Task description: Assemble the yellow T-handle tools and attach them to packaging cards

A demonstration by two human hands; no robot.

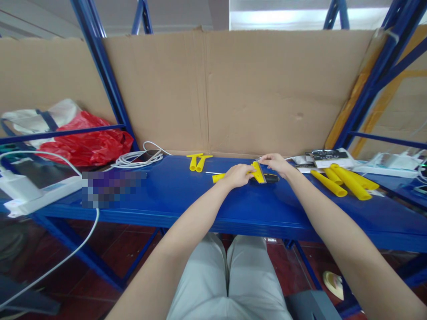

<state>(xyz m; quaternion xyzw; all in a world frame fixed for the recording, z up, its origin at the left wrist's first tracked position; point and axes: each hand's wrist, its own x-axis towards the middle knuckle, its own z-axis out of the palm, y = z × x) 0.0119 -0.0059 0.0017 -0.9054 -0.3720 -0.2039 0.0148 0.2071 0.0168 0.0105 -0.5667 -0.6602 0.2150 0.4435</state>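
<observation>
My left hand (238,176) is closed around the handle of a yellow scraper (257,172), whose wide head carries a metal-coloured strip along its right edge. At the far end of that head, my right hand (276,162) has its fingers pinched together; anything small between them is too fine to make out. A black tool handle (272,178) lies on the table just right of the scraper head. Left of my left hand, a thin metal shaft (213,173) shows. Two yellow T-shaped scrapers (200,163) rest farther back on the left.
Several yellow tubular handles (350,181) lie on the right of the blue table (187,195), beside flat black-and-white packages (328,158). A coiled white cable (135,159), a power strip (56,193) and a red plastic bag (88,140) occupy the left. Cardboard (253,93) walls the back.
</observation>
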